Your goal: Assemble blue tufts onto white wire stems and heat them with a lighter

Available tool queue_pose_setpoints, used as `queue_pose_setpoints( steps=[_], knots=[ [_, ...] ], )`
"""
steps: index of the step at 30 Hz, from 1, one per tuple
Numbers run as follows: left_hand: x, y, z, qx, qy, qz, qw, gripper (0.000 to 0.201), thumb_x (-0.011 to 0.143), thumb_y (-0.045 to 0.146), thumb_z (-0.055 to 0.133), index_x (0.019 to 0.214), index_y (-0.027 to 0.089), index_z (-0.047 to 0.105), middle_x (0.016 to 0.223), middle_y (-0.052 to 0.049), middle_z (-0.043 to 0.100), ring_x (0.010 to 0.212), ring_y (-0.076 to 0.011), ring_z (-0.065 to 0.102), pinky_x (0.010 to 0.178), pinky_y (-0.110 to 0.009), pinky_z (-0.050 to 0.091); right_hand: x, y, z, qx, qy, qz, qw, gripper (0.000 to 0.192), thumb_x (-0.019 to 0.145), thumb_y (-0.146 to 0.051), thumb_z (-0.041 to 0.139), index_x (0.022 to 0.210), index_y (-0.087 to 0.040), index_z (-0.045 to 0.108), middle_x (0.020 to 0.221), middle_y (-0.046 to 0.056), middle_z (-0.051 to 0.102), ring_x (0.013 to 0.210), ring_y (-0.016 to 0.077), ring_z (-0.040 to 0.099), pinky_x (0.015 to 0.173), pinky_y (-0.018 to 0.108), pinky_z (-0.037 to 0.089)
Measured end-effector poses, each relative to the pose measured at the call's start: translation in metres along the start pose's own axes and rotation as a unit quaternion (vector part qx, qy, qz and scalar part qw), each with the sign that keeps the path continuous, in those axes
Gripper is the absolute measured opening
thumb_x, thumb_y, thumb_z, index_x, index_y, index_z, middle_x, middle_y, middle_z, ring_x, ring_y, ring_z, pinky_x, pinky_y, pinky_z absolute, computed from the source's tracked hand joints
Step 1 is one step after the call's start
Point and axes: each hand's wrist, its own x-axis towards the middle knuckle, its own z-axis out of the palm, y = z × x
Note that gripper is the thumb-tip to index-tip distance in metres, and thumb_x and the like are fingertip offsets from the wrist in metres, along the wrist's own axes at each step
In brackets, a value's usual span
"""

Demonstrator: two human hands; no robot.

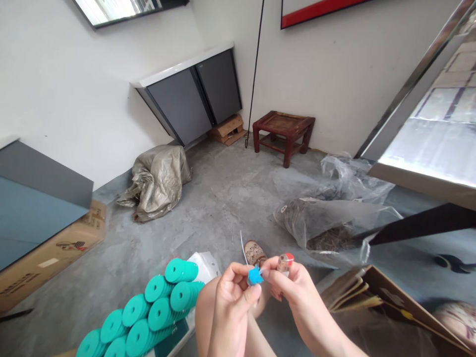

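In front of my knees, my left hand pinches a small bright blue piece with a ragged edge between thumb and fingers. A thin white strand rises from beside those fingers. My right hand is closed in a pinch at the blue piece's right edge. What lies between its fingertips is too small to make out. Around one right finger sits a clear band with a red end. Stacked teal foam-like discs with centre holes stand in rows to the left of my knee.
A crumpled grey sack lies on the concrete floor. Behind are a low wooden stool and a dark cabinet. Clear plastic bags and an open cardboard box are at right; another carton is left.
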Motion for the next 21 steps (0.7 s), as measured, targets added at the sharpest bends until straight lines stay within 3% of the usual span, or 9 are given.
queue_pose_setpoints(
  steps=[7,21],
  knots=[
    [0.001,-0.003,-0.002,-0.046,0.026,-0.006,0.999,0.034,0.055,0.026,0.078,0.077,0.016,0.056,0.07,0.0,0.058,0.061,-0.007,0.049,0.056,-0.018,0.04,-0.001,0.006,0.001,0.008,-0.005,-0.012,1.0,0.027,0.065,-0.038,0.061,0.06,-0.013,0.053,0.049,-0.004,0.035,0.048,0.0073,0.026,0.049,0.024,0.02],
    [-0.001,-0.002,-0.004,-0.069,-0.004,-0.024,0.997,0.025,0.063,0.019,0.073,0.078,0.016,0.054,0.073,-0.001,0.061,0.063,-0.0072,0.053,0.058,-0.017,0.041,0.0,0.02,-0.008,0.031,-0.073,0.032,0.996,0.027,0.072,-0.038,0.061,0.068,-0.014,0.05,0.05,-0.005,0.034,0.049,0.0076,0.025,0.05,0.024,0.021]
  ],
)
